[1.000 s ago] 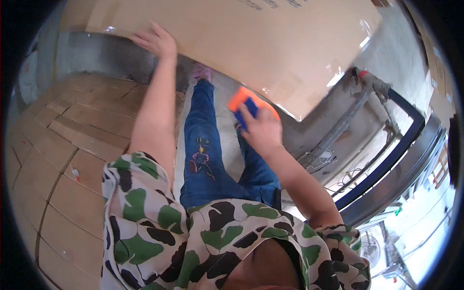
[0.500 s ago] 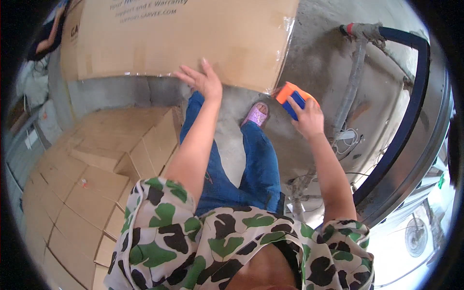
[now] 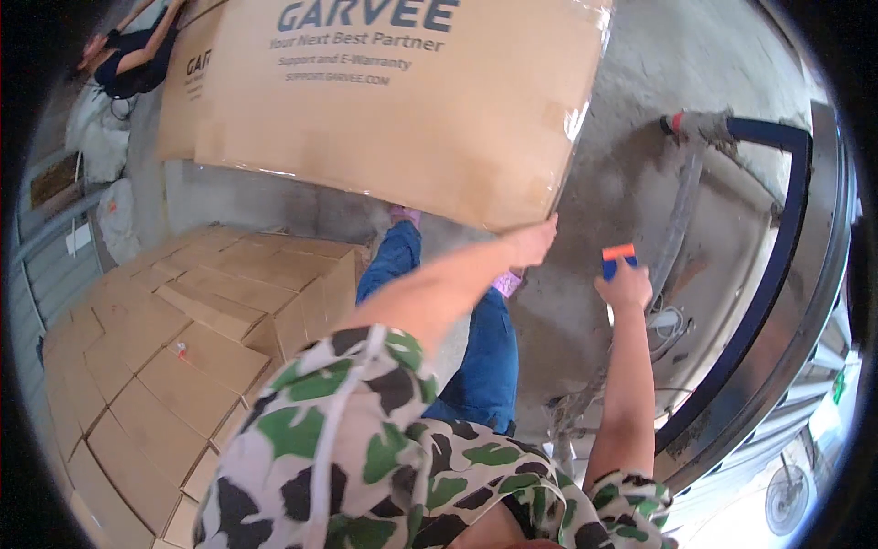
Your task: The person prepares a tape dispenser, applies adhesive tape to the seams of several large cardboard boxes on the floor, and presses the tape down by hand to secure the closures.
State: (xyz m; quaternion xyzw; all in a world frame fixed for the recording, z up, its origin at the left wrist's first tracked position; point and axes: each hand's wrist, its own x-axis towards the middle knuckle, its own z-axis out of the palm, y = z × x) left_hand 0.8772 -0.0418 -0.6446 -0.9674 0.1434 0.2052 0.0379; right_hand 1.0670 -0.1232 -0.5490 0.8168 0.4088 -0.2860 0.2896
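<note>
A large brown cardboard box (image 3: 393, 128) with dark print lies ahead of me, and shiny clear tape shows along its right edge. My left hand (image 3: 532, 243) reaches across to the box's near right corner. Its fingers are pressed together against that corner, partly out of sight. To the right of the box, my right hand (image 3: 627, 287) is closed around an orange and blue tape dispenser (image 3: 619, 252), held above the floor and apart from the box.
Stacked brown cartons (image 3: 174, 366) fill the left side. A co-worker (image 3: 133, 59) in dark clothes bends at the far left, beside another box (image 3: 183, 101). On the right stand a grey pipe frame (image 3: 681, 201) and a dark curved rail (image 3: 777, 265). A fan (image 3: 786, 499) is at lower right.
My left hand has swung right from the box's near edge to its corner. The tape dispenser in my right hand has moved right and nearer, away from the box. My view has shifted.
</note>
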